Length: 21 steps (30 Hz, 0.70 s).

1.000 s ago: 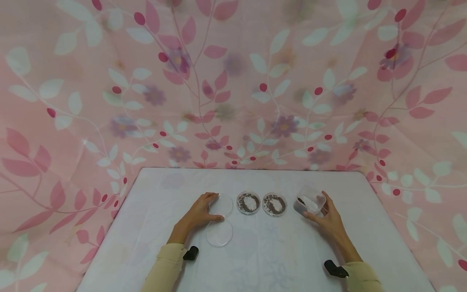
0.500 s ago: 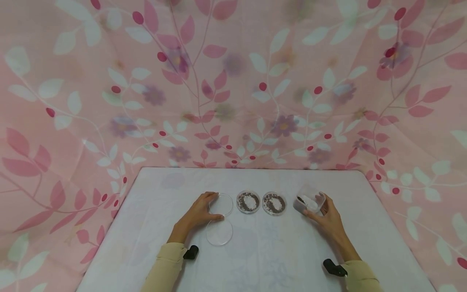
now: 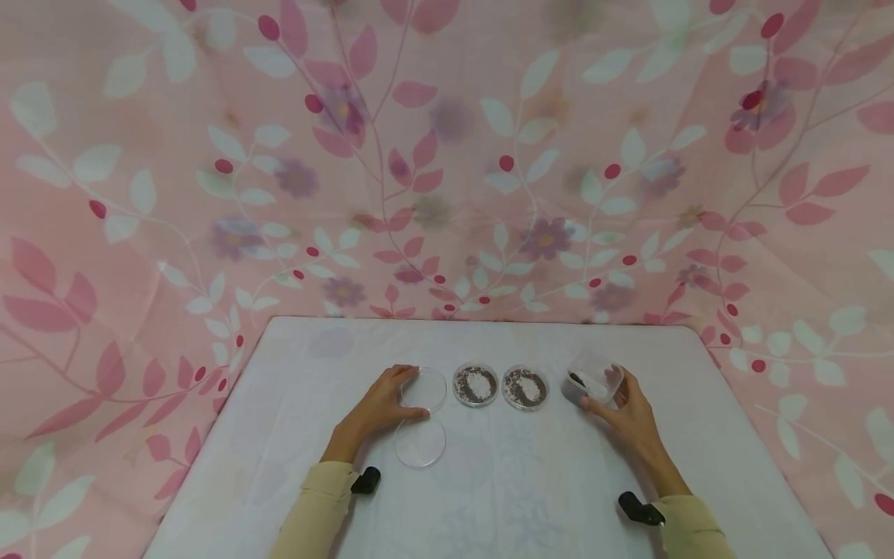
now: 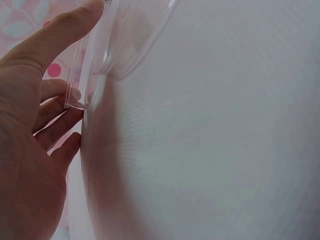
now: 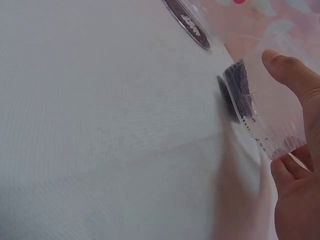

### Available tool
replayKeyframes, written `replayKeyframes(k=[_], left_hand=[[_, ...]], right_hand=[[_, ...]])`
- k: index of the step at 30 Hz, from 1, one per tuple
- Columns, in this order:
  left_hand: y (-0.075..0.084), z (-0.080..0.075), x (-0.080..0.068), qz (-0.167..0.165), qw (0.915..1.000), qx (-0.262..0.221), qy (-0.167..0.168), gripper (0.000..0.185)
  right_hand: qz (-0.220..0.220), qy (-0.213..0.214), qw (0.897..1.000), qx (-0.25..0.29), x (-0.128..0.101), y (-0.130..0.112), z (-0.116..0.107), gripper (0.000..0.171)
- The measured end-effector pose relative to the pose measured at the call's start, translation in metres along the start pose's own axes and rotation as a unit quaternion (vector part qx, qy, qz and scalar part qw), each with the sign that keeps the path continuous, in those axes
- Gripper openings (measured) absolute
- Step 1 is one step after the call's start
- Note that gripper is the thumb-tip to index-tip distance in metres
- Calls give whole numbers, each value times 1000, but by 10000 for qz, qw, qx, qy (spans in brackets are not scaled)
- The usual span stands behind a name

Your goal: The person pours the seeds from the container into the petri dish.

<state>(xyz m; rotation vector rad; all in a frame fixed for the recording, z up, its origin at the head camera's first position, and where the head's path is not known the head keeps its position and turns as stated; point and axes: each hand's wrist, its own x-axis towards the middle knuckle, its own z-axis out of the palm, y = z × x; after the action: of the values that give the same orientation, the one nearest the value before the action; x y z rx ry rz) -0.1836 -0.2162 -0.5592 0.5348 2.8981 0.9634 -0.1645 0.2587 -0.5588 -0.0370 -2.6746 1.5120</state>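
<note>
We see the left hand (image 3: 377, 410) curved round the near-left side of an empty clear dish (image 3: 424, 390), thumb (image 3: 412, 417) and forefinger apart and hooked against its rim. The left wrist view shows the fingers (image 4: 55, 35) lying along the thin transparent wall, which we judge steadies the dish flat on the worktop (image 3: 489, 481) rather than lifts it. A second clear round piece (image 3: 420, 444), probably its lid, lies flat just nearer the front edge, touching or almost touching the dish; we cannot tell which.

The right hand (image 3: 628, 415) holds a small clear tub (image 3: 592, 384) toward the right side of the worktop, fingers clamped on its wall with the thumb (image 5: 290, 75) on one side and the others beneath. The tub is tilted, mouth turned toward the middle of the worktop, and dark grains (image 5: 239, 90) have gathered against its lower side, which we take as the reason for the tilt. Whether its base touches the surface is not clear to us.

Between the hands, two filled dishes (image 3: 476, 385) (image 3: 525, 387) sit side by side in a row with the empty one, each holding dark grains with a pale patch in the middle. A pink floral cloth (image 3: 447, 155) hangs behind the back edge.
</note>
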Motion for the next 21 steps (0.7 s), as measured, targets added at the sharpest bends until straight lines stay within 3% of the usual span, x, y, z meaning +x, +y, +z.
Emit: replayKeyframes(k=[21], left_hand=[[2,1,2,56,10000,18,18,92]], right_hand=[[-885,208,9956,-210,28,-43,8,97]])
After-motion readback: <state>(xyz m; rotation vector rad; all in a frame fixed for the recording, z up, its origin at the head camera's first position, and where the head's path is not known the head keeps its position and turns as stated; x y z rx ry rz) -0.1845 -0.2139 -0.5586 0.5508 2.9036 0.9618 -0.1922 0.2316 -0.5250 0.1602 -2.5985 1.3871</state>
